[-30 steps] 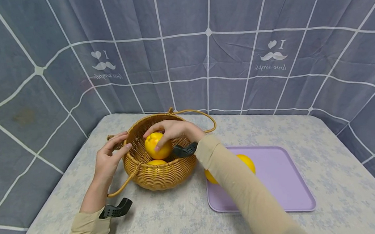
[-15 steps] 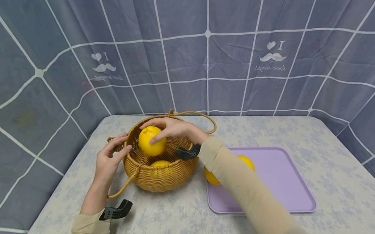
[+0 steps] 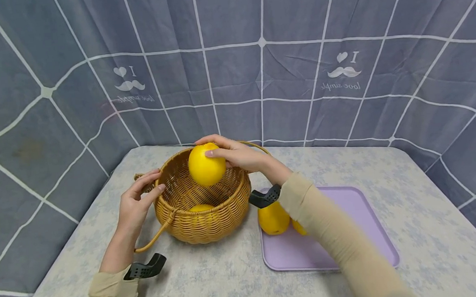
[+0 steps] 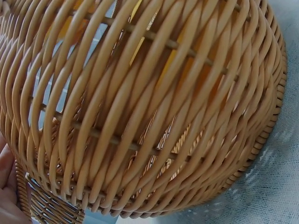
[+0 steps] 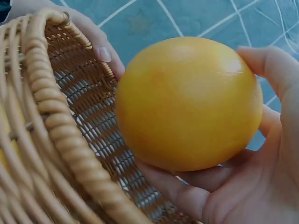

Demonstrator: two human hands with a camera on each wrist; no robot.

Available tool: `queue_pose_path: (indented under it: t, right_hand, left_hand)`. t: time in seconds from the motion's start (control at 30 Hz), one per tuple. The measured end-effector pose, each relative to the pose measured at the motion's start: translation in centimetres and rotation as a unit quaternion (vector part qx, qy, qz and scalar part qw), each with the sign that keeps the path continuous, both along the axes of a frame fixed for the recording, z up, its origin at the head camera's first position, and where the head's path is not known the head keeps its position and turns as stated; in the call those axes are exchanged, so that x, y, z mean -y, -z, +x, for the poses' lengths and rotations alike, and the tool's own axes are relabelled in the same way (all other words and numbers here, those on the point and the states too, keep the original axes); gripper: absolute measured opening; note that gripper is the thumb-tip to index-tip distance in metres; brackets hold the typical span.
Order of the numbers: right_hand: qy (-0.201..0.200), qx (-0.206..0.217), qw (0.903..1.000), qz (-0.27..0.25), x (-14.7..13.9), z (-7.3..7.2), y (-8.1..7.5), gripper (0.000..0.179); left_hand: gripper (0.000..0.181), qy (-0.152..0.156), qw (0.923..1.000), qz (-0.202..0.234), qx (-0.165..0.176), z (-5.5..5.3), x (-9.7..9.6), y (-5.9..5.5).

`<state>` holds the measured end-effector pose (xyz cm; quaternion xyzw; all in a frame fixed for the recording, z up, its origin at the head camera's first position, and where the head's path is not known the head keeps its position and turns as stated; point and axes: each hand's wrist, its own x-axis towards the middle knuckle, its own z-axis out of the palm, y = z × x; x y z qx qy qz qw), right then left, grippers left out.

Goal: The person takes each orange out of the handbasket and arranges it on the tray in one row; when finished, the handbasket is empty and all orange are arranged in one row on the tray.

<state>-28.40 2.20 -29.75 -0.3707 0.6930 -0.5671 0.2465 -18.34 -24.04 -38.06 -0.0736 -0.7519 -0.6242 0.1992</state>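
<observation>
Four fruits in sight, folks! One fruit [image 3: 207, 165] up in the right hand [image 3: 240, 156], one fruit [image 3: 201, 207] showing inside the basket [image 3: 210, 226], two fruits [image 3: 274, 218] on the tray [image 3: 291, 256]! That's one basket, two handles [image 3: 155, 240] on it, one tray, one table [image 3: 214, 279]. Two hands in play, two sleeves [image 3: 109, 293], two black bands [image 3: 145, 267]. And on the curtain [image 3: 233, 75], two hearts [image 3: 120, 72], two moustaches [image 3: 130, 85]!
</observation>
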Motion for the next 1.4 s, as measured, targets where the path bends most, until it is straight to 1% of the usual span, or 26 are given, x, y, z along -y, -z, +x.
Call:
queue_pose_path:
  t: [0.07,0.23,0.33,0.43,0.6,0.73,0.8,0.9,1.0,1.2,1.4]
  right_hand:
    - [0.011,0.002,0.9999,-0.007,-0.7,0.5,-0.4,0.04]
    - [0.046,-0.043,0.998,-0.009,-2.6,1.3,-1.2,0.041]
    - [0.067,-0.057,0.996,-0.015,-3.9,1.6,-1.4,0.041]
    - [0.079,-0.065,0.9944,-0.027,-5.2,1.9,-1.8,0.041]
    - [0.093,-0.086,0.9915,-0.029,-7.7,2.6,-2.1,0.043]
    - [0.116,-0.102,0.9877,-0.023,-9.8,3.4,-2.2,0.043]
    - [0.132,-0.103,0.9856,-0.023,-10.8,3.8,-2.2,0.043]
    - [0.156,-0.102,0.9823,-0.021,-12.2,4.3,-2.0,0.043]
    - [0.176,-0.101,0.9791,-0.01,-13.8,4.7,-1.4,0.043]
    - [0.201,-0.1,0.9741,0.025,-17.2,5.6,0.1,0.045]
    - [0.221,-0.091,0.9701,0.039,-20.1,6.5,1.7,0.039]
  left_hand:
    - [0.036,0.001,1.0,0.004,-0.004,0.0,0.0,0.1]
    - [0.036,0.003,0.9999,0.008,-0.008,-0.1,0.0,0.1]
    - [0.036,0.001,0.9999,0.008,-0.007,-0.1,0.0,0.1]
    - [0.036,0.0,1.0,0.008,-0.003,0.0,0.0,0.1]
    - [0.036,-0.001,0.9999,0.01,0.004,0.0,-0.1,0.0]
    - [0.037,-0.001,0.9999,0.009,0.004,0.0,0.0,0.0]
    - [0.037,-0.002,1.0,0.008,0.004,0.0,0.0,0.0]
    - [0.037,-0.003,1.0,0.006,0.002,0.0,0.0,0.1]
    - [0.038,-0.004,1.0,0.004,-0.001,-0.1,0.0,0.1]
    - [0.038,-0.001,1.0,0.006,-0.001,-0.1,0.0,0.1]
    - [0.037,-0.004,1.0,0.002,-0.003,0.0,-0.1,0.0]
